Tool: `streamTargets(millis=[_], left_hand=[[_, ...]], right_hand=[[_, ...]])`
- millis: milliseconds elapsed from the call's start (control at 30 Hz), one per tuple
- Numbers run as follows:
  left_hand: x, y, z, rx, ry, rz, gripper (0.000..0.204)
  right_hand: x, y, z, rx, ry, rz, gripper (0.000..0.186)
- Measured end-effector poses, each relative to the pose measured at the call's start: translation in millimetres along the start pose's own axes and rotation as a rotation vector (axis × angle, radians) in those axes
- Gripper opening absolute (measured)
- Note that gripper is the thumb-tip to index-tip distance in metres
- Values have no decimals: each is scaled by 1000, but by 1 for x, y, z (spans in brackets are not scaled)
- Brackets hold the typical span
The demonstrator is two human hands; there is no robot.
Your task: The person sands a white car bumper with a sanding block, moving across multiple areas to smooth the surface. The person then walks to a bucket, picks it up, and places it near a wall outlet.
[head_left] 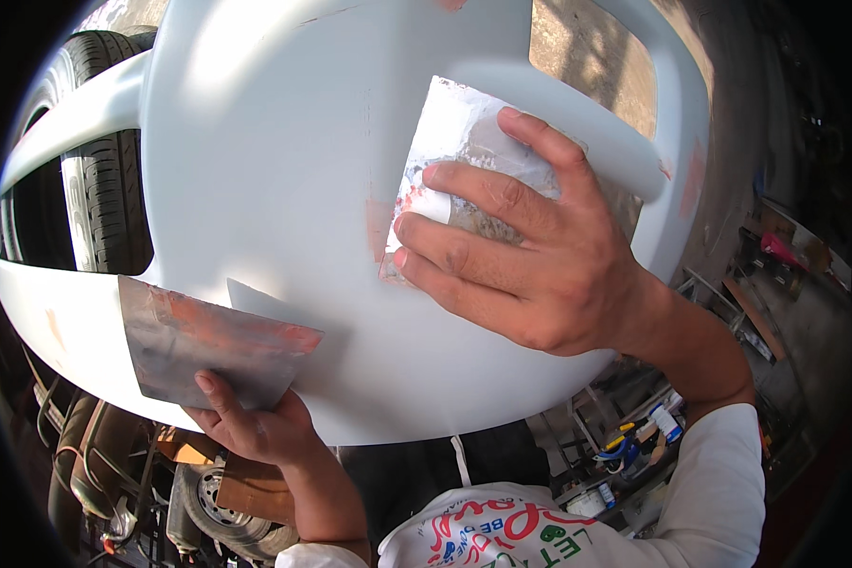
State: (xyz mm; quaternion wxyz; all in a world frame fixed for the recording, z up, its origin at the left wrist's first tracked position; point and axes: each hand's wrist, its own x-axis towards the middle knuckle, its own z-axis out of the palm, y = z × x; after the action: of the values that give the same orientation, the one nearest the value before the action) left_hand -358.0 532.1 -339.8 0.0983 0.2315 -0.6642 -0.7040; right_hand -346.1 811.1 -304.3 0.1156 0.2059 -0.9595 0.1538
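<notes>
Right hand (563, 270) clamped on smeared plate (450, 123), thumb hidden, over right half of pale bumper (275, 189). Second plate (199, 341) pinched by left hand (260, 426), over bumper's lower-left edge. Both judged light, thin, springy; best held away from smeared edge.

Bumper (265, 180) ctr clear, tire (118, 199) blocks far L.

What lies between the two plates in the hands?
In the head view, only the pale panel, with shadow and a reddish patch, shows between the left plate and right plate.
</notes>
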Motion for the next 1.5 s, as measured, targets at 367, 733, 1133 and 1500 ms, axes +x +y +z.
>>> streamTargets(millis=[367, 733, 1133, 1500], left_hand=[[-2, 0, -10, -57, -40, -51, 55], [0, 5, -6, -16, -46, -47, 55], [-3, 16, -9, -77, -153, -115, 65], [40, 8, 22, -8, -110, -79, 61]], right_hand=[[3, -3, -5, 13, -112, 17, 13], [15, -3, -4, 0, -116, 27, 12], [-4, 68, -89, 159, -166, 296, 43], [5, 112, -67, -15, -141, 317, 33]])
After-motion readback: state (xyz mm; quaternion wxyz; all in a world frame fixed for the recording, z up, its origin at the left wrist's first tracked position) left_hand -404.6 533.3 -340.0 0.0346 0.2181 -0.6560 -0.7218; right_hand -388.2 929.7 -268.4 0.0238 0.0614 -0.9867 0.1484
